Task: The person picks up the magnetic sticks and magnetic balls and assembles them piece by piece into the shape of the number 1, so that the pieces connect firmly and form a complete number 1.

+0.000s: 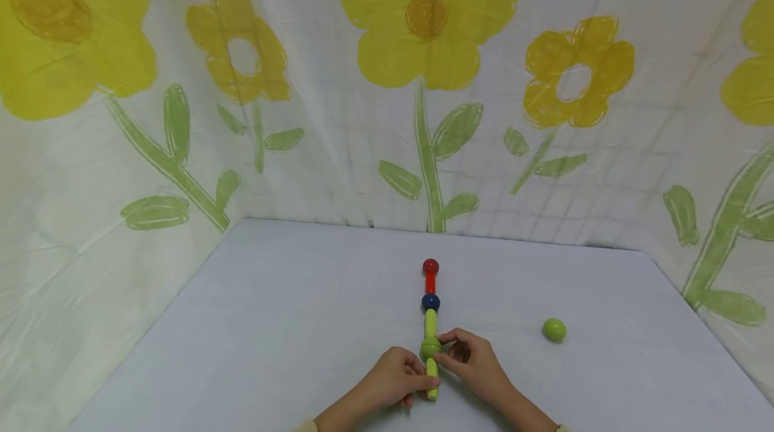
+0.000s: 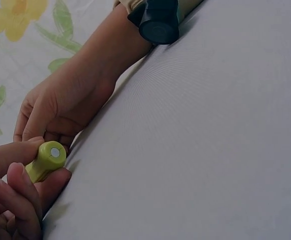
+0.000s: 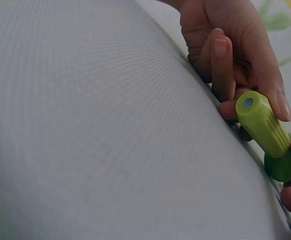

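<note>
A row of toy rods and balls runs away from me across the table: a red ball (image 1: 431, 266), a red rod (image 1: 431, 283), a dark blue ball (image 1: 431, 302), a yellow-green rod (image 1: 431, 323), a green ball (image 1: 430, 349) and a nearer yellow-green rod (image 1: 432, 369). My left hand (image 1: 393, 378) pinches the nearer rod between thumb and fingers. The right hand (image 1: 478, 365) grips the green ball from the right. In the right wrist view the rod (image 3: 262, 125) meets the ball (image 3: 283, 167). A pale round disc shows on the rod's free end (image 2: 55, 152).
A loose green ball (image 1: 554, 330) lies to the right of the row. The white table (image 1: 272, 297) backs onto a white curtain (image 1: 326, 150) printed with yellow flowers. A dark wrist device (image 2: 159, 25) sits on the right forearm.
</note>
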Demonstrator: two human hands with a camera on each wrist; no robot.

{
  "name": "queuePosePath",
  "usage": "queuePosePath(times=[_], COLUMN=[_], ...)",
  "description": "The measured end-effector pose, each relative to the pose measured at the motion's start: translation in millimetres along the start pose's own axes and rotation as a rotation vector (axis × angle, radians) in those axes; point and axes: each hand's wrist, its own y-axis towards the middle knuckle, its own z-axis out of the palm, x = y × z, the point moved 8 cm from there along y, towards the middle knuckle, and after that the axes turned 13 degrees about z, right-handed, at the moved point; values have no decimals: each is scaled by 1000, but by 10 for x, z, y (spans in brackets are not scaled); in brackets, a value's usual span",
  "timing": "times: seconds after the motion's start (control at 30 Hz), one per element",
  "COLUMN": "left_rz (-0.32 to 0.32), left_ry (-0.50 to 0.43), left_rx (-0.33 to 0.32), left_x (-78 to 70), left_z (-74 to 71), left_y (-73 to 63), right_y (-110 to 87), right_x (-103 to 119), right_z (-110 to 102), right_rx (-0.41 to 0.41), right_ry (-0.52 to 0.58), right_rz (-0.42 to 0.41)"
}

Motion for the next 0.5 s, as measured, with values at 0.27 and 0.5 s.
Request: queuePosePath(times=[0.27,0.5], left_rz=[-13,-20], left_ry=[-3,6], left_rx=[-6,-10], left_x=[25,34], left_z=[-1,1], left_y=[6,9], right_y=[-8,-3], right_x=[-6,12], right_z=[-20,-110], right_rx=[-5,-14], right_ry=[-12,2], right_rz=[44,99])
